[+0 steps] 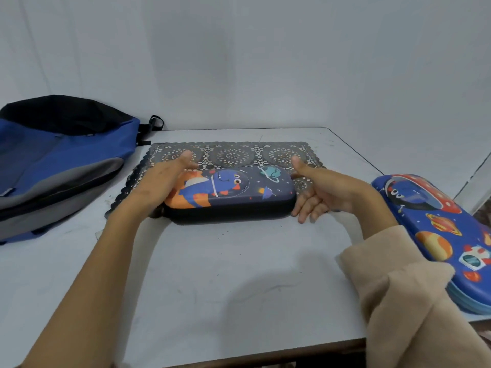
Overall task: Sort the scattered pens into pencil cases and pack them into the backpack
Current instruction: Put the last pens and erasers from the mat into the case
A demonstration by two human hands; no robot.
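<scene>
A dark navy pencil case with a cartoon space monster lies zipped shut on the near edge of a lacy placemat. My left hand rests against its left end, thumb raised; its fingers are mostly hidden. At the case's right end my right hand has its thumb up and straight fingers touching the case. A second, brighter blue pencil case with planets lies shut at the table's right edge. The blue, grey and black backpack lies on its side at the left. No loose pens are in sight.
The white table stands against a pale wall. Its right rear corner is cut off, and its front edge is close to me. Bare tabletop lies between me and the placemat.
</scene>
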